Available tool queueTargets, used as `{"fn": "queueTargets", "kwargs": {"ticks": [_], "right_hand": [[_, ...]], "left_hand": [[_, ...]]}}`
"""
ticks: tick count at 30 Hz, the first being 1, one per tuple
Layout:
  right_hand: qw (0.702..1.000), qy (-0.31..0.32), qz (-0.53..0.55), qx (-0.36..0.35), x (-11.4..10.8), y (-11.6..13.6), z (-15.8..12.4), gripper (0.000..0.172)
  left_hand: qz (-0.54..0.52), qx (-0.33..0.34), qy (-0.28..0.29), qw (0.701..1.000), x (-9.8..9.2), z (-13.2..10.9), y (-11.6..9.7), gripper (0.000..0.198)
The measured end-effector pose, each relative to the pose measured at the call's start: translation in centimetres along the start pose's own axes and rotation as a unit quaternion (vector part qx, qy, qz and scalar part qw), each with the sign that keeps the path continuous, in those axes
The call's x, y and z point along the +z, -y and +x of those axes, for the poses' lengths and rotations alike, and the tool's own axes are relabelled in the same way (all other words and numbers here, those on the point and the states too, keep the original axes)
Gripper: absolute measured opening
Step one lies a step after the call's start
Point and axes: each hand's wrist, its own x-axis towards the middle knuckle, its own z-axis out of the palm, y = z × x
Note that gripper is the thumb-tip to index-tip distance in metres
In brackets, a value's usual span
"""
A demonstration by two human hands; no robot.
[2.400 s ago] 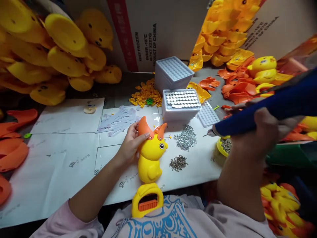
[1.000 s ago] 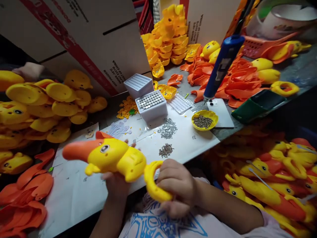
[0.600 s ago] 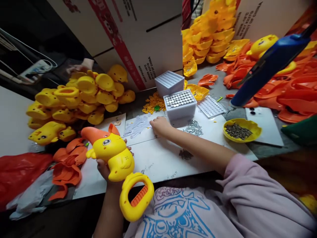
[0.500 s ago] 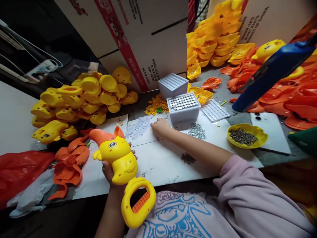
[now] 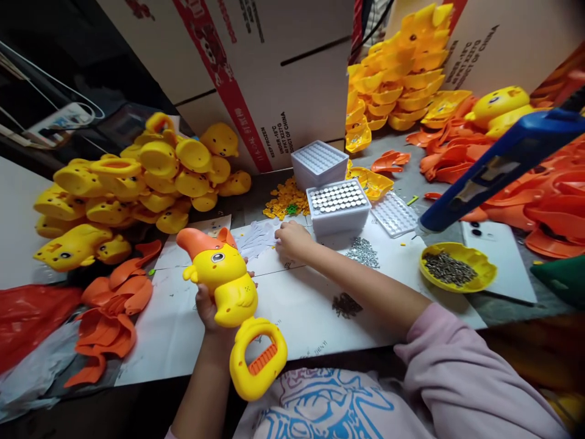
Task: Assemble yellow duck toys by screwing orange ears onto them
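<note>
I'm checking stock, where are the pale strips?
Head view, left of centre: the pale strips lie on the white sheet between the held duck toy and the right hand.

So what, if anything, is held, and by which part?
The left hand holds the duck toy from beneath, where head meets body; for the right hand, I can't tell.

A large carton, red-striped and printed "KEEP FROZEN", stands behind a grey worktable; a second carton stands right. Deep shadow fills the upper left.
</note>
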Motion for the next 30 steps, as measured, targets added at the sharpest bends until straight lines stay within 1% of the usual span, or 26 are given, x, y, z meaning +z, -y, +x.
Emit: {"fn": "queueTargets", "kwargs": {"ticks": [3, 8, 11, 14, 17, 20, 22, 23, 25, 27, 28, 30], "right_hand": [[0.999, 0.009, 0.023, 0.022, 0.1, 0.2, 0.6, 0.036], [0.994, 0.051, 0.055, 0.079, 0.2, 0.4, 2.2, 0.036], [0.990, 0.059, 0.085, 0.094, -0.4, 0.4, 2.0, 0.035], [0.984, 0.051, 0.141, 0.095, -1.6, 0.2, 0.4, 0.030], [0.970, 0.018, 0.228, 0.081, -3.4, -0.2, -2.7, 0.023], [0.949, -0.008, 0.307, 0.063, -4.9, -0.7, -6.0, 0.023], [0.931, -0.019, 0.360, 0.055, -5.4, -1.3, -7.8, 0.025], [0.917, -0.031, 0.394, 0.049, -5.3, -1.6, -8.5, 0.025], [0.881, -0.071, 0.466, 0.041, -4.8, -2.4, -9.4, 0.025], [0.840, -0.098, 0.532, 0.041, -4.0, -3.1, -9.8, 0.020], [0.825, -0.095, 0.556, 0.046, -3.6, -3.3, -9.9, 0.017], [0.792, -0.065, 0.604, 0.053, -2.9, -3.6, -10.0, 0.015]], "left_hand": [[-0.014, 0.001, -0.013, 1.000, -0.2, 0.3, 0.1, 0.061], [-0.049, 0.013, -0.046, 0.998, -0.2, 0.7, 0.6, 0.069], [-0.071, 0.036, -0.062, 0.995, 0.1, 1.1, 0.7, 0.072], [-0.073, 0.061, -0.075, 0.993, 1.0, 1.5, 0.3, 0.069], [-0.066, 0.083, -0.082, 0.991, 2.2, 2.2, -0.5, 0.069], [-0.067, 0.119, -0.098, 0.986, 3.8, 3.7, -1.0, 0.060], [-0.079, 0.118, -0.084, 0.986, 4.9, 4.9, -0.9, 0.058], [-0.089, 0.112, -0.073, 0.987, 5.4, 5.5, -0.7, 0.059], [-0.105, 0.092, -0.037, 0.989, 6.2, 6.4, 0.2, 0.056], [-0.108, 0.057, 0.009, 0.992, 6.5, 6.9, 1.3, 0.054], [-0.106, 0.032, 0.032, 0.993, 6.5, 6.9, 1.9, 0.053], [-0.107, -0.019, 0.059, 0.992, 6.2, 6.8, 3.0, 0.051]]}}
